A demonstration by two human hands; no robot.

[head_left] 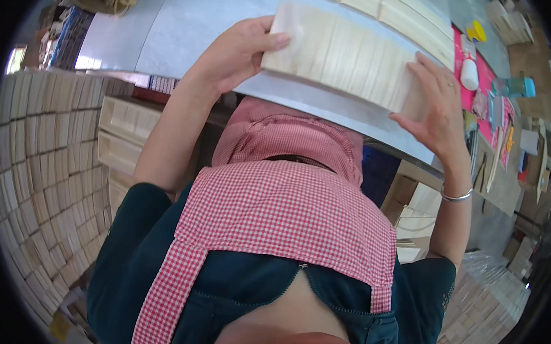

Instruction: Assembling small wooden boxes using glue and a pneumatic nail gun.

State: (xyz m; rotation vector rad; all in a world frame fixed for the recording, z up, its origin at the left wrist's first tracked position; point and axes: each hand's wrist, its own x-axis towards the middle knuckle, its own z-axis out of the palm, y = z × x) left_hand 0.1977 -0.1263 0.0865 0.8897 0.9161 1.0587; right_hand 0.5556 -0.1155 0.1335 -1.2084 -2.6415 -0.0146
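Note:
A row of pale, thin wooden pieces, pressed side by side into one long block, spans the gap between my two hands. My left hand grips its left end, with the thumb on the near upper edge. At the right end my right hand curves its fingers and thumb around the block. The block is slightly blurred and lies over the near part of the grey-white tabletop. Whether it touches the tabletop, I cannot tell.
More wooden pieces lie in rows at the table's far side. A white bottle, a yellow cup and a teal-lidded jar stand at the right. Stacked wood fills the left, beside wooden trays.

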